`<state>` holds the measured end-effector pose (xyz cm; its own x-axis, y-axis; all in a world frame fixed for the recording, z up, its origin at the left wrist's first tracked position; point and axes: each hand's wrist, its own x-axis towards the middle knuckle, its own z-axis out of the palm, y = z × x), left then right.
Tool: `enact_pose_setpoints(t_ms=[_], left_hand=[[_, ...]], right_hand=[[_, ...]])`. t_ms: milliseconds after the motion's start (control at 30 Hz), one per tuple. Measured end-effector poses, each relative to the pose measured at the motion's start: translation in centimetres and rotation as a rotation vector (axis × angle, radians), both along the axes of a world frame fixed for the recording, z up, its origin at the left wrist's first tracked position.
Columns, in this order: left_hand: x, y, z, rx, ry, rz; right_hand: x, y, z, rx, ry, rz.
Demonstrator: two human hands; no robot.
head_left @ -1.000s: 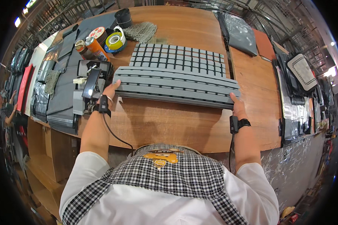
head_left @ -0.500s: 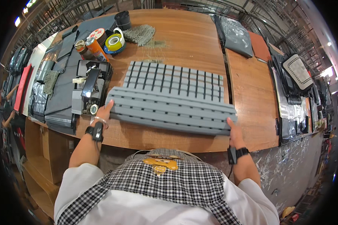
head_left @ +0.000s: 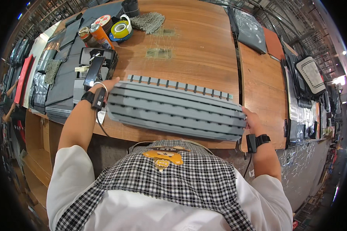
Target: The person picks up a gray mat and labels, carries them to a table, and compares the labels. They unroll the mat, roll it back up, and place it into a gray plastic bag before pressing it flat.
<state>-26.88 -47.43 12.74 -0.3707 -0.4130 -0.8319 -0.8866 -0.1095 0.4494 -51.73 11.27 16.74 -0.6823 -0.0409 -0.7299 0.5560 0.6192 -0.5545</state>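
Note:
A grey slatted mat [head_left: 175, 109] lies across the front of the wooden table, rolled or folded over toward the far side. Its slats run left to right with rows of short dark gaps. Past the rolled part, a narrow flat strip of it with black cross bands [head_left: 181, 86] still shows. My left hand [head_left: 111, 85] grips the mat's far left corner, thumb along the edge, other fingers partly hidden. At the right end my right hand [head_left: 252, 118] is closed round the edge, its fingertips out of sight. Both wrists wear black strapped devices.
Left of the mat stands a black box [head_left: 108, 61] of small items. Behind it are an orange spray can [head_left: 101, 36], a yellow tape roll [head_left: 120, 29] and a grey knitted cloth [head_left: 148, 22]. Wrapped dark sheets [head_left: 250, 32] and a brown sheet [head_left: 272, 43] lie at the far right.
The rolled part has turned away from me and covers more of the mat, leaving only a thin banded strip flat. My left hand has moved up to the far corner; my right still holds its end.

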Motion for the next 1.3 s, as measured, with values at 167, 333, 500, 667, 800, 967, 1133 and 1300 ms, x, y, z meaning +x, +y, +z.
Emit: enact_pose_setpoints(t_ms=[167, 333, 500, 667, 800, 967, 1133, 1300], left_hand=[[1.6, 1.7, -1.1, 0.216, 0.462, 0.292], [6.5, 1.8, -8.9, 0.306, 0.7, 0.465], [5.9, 3.5, -7.2, 0.287, 0.723, 0.545], [5.9, 4.6, -5.7, 0.286, 0.711, 0.544], [8.8, 5.3, -8.1, 0.257, 0.691, 0.685], [14.5, 7.9, -11.1, 0.304, 0.954, 0.653], [16.9, 8.4, -9.7, 0.352, 0.95, 0.562], [13.4, 4.9, -8.6, -0.288, 0.86, 0.237]], right_hand=[[1.0, -0.4, -2.4, -0.482, 0.091, -0.205], [2.9, -0.4, -4.0, -0.776, 0.061, -0.241], [3.1, -0.2, -4.1, -0.785, 0.026, -0.319], [2.9, 0.0, -4.6, -0.74, -0.006, -0.353], [5.2, 1.4, -5.6, -0.807, 0.041, -0.305], [9.0, 4.8, -6.7, -0.801, 0.056, -0.395], [10.8, 7.9, -7.8, -0.858, 0.014, -0.448], [9.2, 7.9, -6.3, -0.743, 0.064, -0.094]])
